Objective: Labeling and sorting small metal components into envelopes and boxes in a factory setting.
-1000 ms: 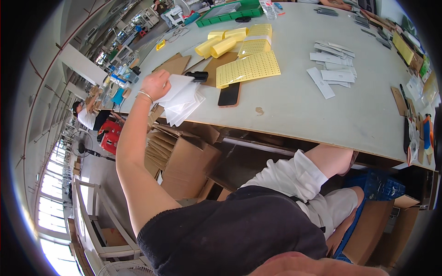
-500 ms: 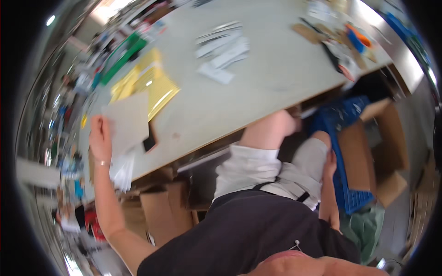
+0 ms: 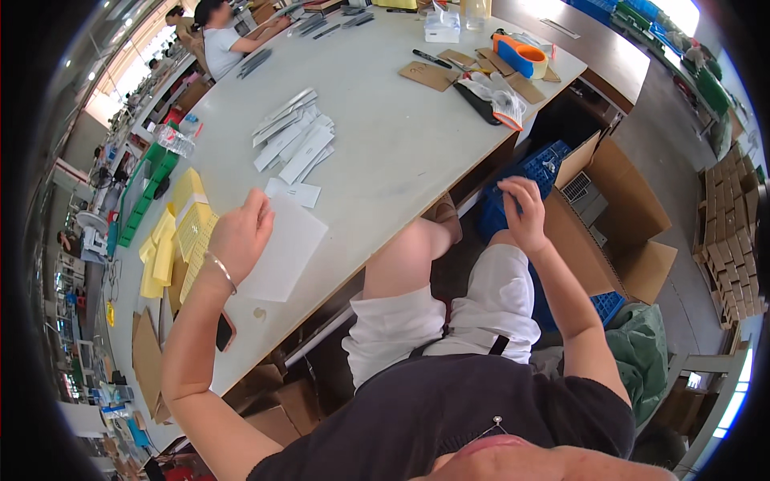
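My left hand [image 3: 243,232] is pinched closed at the edge of a white sheet of paper [image 3: 290,250], which lies over the grey-white table [image 3: 385,152]. Just beyond the sheet is a loose pile of narrow white paper strips [image 3: 298,140]. Yellow printed sheets [image 3: 195,232] lie left of this hand, and a dark phone [image 3: 226,331] is partly hidden behind my forearm. My right hand [image 3: 525,215] is raised off the table near a blue plastic crate [image 3: 492,210], fingers loosely bent and apart, with nothing visible in them.
An opened cardboard box [image 3: 634,188] with grey items inside stands at my right. On the table's far right are a tape dispenser [image 3: 520,56], a white glove [image 3: 496,98], cardboard pieces [image 3: 429,74] and a marker [image 3: 431,58]. A green tray [image 3: 148,196] is left; a co-worker [image 3: 220,40] sits beyond.
My left hand has moved right with the white sheet, bringing it beside the paper strips. My right hand has risen from beside my thigh to above the crate. The view has shifted.
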Tool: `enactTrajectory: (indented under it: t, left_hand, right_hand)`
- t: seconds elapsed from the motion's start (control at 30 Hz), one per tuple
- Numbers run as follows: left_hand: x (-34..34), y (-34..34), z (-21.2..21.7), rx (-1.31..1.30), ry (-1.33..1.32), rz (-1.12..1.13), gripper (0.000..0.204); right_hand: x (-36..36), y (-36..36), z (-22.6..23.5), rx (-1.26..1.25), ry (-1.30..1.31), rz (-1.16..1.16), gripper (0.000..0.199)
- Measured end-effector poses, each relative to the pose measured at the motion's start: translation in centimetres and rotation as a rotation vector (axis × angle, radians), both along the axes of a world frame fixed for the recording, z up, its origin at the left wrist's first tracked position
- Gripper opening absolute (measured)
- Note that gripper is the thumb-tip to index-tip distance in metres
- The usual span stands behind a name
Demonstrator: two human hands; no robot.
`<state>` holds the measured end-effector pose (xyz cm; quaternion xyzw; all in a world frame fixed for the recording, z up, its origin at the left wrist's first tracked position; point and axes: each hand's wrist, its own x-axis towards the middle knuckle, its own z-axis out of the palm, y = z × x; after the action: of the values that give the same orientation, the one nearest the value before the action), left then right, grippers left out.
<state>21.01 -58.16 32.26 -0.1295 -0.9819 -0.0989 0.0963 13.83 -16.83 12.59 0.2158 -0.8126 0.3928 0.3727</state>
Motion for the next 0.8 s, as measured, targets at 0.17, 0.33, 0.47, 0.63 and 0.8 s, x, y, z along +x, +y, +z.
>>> enactTrajectory:
  t: [0.17, 0.33, 0.47, 0.63, 0.8]
  left_hand:
    - [-0.3, -0.1, -0.2, 0.156, -0.126, 0.029, 0.014]
    - [-0.9, -0.6, -0.4, 0.176, -0.123, 0.015, 0.017]
    - [-0.9, -1.1, -0.4, 0.112, -0.132, 0.035, 0.026]
    - [-0.9, -1.0, -0.3, 0.134, -0.151, 0.055, 0.026]
    - [-0.7, -0.8, 0.0, 0.108, -0.217, 0.122, 0.028]
  right_hand:
    - [-7.4, -1.2, 3.7, 0.273, 0.04, -0.017, 0.02]
    - [-14.1, -2.4, 5.1, 0.584, -0.12, -0.221, 0.023]
    - [-17.3, -3.6, 5.7, 0.866, -0.293, -0.409, 0.032]
    - [-19.5, -3.6, 6.2, 0.861, -0.45, -0.46, 0.03]
    - [-16.9, -5.2, 7.3, 0.756, -0.279, -0.381, 0.028]
